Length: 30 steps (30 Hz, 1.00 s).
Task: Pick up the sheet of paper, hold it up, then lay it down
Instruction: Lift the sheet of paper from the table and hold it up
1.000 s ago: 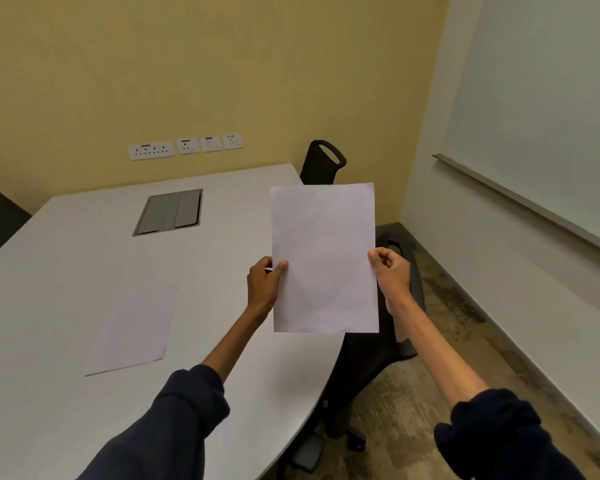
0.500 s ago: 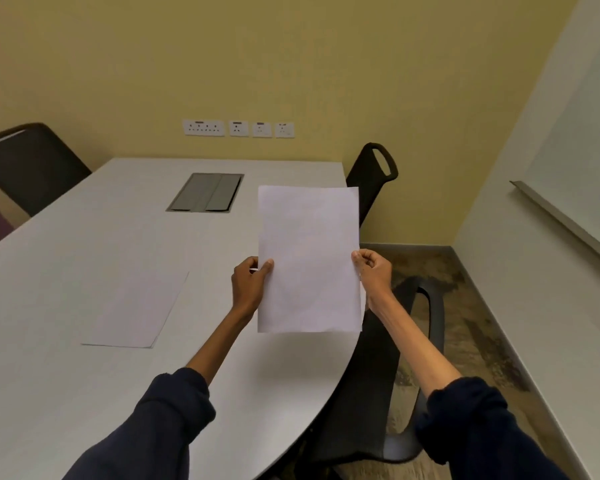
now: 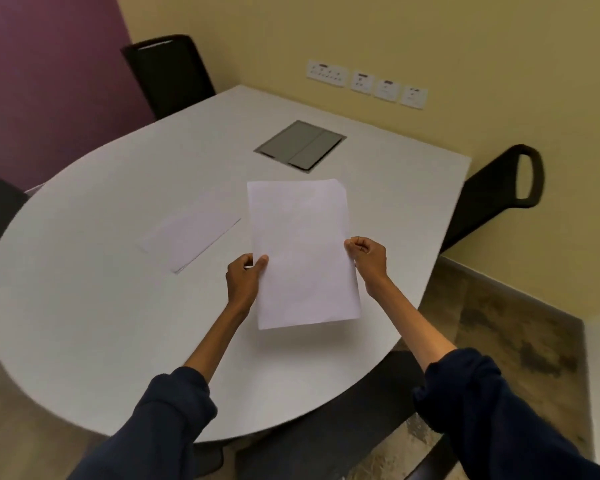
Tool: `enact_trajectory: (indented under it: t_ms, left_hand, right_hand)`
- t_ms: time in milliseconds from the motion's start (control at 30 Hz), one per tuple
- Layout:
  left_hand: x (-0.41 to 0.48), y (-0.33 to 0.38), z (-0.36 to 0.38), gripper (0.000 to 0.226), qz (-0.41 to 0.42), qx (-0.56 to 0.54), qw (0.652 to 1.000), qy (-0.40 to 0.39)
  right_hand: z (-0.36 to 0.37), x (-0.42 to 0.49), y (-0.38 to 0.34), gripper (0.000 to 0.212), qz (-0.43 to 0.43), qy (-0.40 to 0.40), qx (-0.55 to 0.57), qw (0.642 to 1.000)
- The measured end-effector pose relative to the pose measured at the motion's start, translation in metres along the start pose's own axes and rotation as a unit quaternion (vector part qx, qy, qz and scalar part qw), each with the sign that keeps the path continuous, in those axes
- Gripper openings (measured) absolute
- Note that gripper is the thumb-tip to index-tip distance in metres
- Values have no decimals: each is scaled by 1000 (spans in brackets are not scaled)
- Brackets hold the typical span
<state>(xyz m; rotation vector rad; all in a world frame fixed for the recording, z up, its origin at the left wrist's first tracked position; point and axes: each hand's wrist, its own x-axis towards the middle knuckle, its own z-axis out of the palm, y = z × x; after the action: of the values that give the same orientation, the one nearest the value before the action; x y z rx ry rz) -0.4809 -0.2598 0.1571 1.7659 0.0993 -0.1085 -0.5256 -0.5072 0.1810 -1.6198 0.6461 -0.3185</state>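
A blank white sheet of paper hangs in the air above the rounded white table, held upright and facing me. My left hand pinches its left edge, thumb in front of the page. My right hand grips the right edge with the fingers curled. A faint shadow of the sheet falls on the tabletop just below its lower edge.
A thin stack of white paper lies flat on the table, left of the held sheet. A grey cable hatch is set into the tabletop beyond. Black chairs stand at the far left and at the right. Wall sockets line the yellow wall.
The view has swung left and tilted down, so the whole table now shows. The sheet, still in both hands, has moved from over the table's right edge to above the tabletop.
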Motion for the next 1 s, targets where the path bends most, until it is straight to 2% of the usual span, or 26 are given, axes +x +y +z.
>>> enact_trajectory:
  t_ms: [233,433,633,800,1000]
  left_hand:
    - [-18,-44,1,44,-74,48,992,90]
    - [-30,-90,4,45,-145,75,978,130]
    - [-45,-128,17,40,-217,104,961,140]
    - [-51,-151,31,41,-245,134,952,129]
    - [-54,-163,39,31,-268,173,941,113]
  right_hand:
    - [22,24,45,6,52,-83,-35,995]
    - [32,37,92,16,102,-126,-90,983]
    - [35,46,133,20,140,-165,-166,962]
    - [33,48,161,18,167,-166,-211,949]
    - [31,52,175,19,161,-168,-237,943]
